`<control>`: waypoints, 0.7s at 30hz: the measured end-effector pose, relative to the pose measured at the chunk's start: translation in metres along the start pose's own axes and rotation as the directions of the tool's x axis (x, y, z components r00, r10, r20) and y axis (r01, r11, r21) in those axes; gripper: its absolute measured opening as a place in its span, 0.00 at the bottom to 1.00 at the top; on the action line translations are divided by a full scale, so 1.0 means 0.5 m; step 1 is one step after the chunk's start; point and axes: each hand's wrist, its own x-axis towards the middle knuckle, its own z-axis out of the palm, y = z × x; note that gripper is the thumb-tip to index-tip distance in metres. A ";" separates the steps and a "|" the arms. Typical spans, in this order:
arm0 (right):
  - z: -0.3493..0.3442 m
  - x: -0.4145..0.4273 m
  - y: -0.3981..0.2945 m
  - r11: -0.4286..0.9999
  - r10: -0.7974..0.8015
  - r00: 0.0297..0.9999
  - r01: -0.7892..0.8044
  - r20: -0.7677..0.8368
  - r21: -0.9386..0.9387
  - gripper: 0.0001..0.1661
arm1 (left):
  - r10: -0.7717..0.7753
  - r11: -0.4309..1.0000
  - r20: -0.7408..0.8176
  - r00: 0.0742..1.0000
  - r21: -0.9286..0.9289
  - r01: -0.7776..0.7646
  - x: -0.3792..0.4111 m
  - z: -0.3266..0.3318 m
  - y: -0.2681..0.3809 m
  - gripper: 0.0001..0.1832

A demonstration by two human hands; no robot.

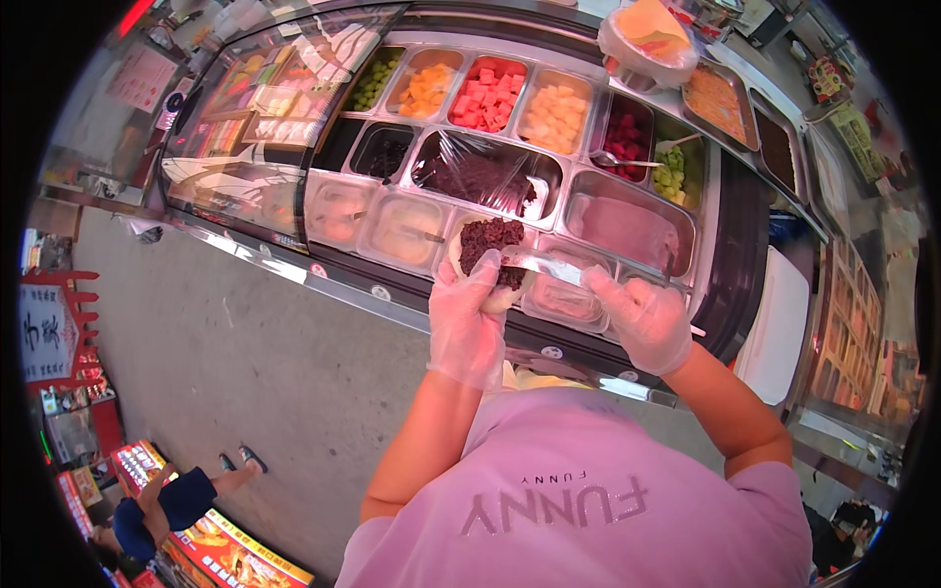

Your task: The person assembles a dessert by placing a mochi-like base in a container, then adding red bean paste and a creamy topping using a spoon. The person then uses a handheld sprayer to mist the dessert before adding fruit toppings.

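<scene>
My left hand (468,320), in a clear plastic glove, holds a pale round piece of dough or bread (503,299) from below. A clump of dark purple-red filling (489,241), perhaps purple rice or bean, covers much of its top. My gloved right hand (650,316) grips a flat metal spatula (551,265), its blade tip at the filling beside my left thumb. Just beyond lies a steel pan (548,176) of similar dark food, partly under cling film. A plastic tub with a pinkish paste (564,294) sits below the spatula.
Fruit pans line the back, including watermelon cubes (487,95) and orange pieces (424,87). A spoon (625,161) lies across the dark red fruit. A pan of mauve paste (625,224) stands right. A glass cover (250,125) closes the left end. Behind left, a person (169,507) is partly visible.
</scene>
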 end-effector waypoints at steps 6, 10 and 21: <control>0.017 -0.003 -0.014 0.996 0.091 0.995 -0.089 -0.051 0.028 0.36 | 0.040 0.997 0.125 0.991 -0.076 -0.031 -0.031 -0.002 0.018 0.23; 0.051 -0.020 -0.029 0.999 0.027 0.993 -0.029 -0.114 -0.022 0.36 | -0.004 0.989 0.154 0.988 -0.147 0.027 -0.023 -0.027 0.014 0.26; 0.103 -0.002 -0.039 0.990 0.125 0.992 -0.123 0.022 -0.069 0.36 | -0.255 0.888 0.195 0.947 -0.341 0.309 0.090 -0.132 0.036 0.30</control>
